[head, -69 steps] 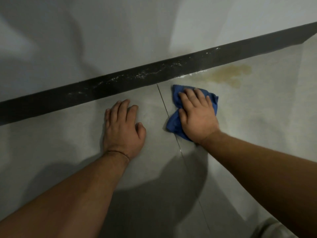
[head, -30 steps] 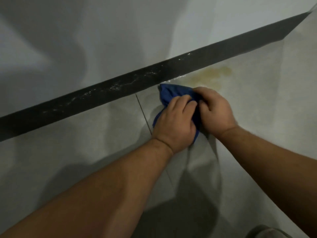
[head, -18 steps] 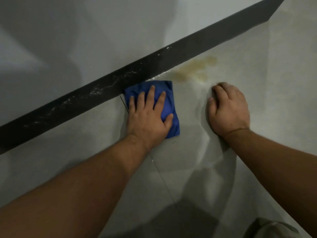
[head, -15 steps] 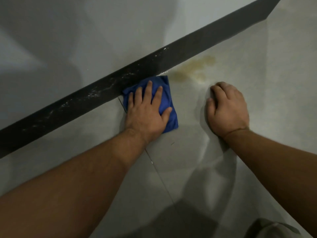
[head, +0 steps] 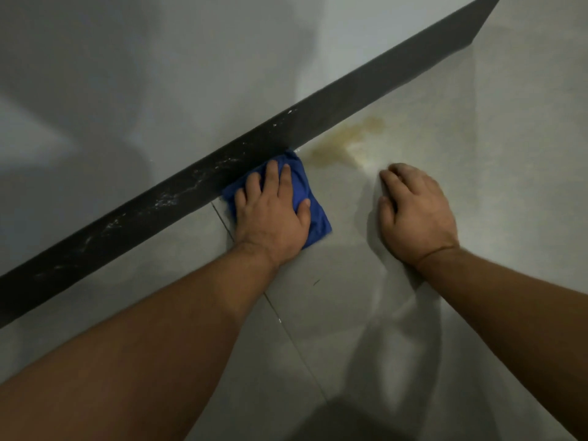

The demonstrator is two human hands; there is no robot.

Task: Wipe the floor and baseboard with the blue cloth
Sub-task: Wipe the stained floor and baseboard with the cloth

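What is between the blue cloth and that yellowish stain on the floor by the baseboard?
Nothing visible: only bare floor separates the blue cloth, pressed under the left hand, from the yellowish stain. The right hand rests nearer, off that path.

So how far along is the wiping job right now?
Nothing looks finished. In hand: the left hand presses the blue cloth on the floor against the baseboard. Left: white smears on the baseboard and the yellow stain. The right hand rests on the floor.

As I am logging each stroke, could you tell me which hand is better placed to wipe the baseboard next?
Left. The left hand presses the blue cloth flat against the dusty baseboard. The right hand rests empty on the floor.
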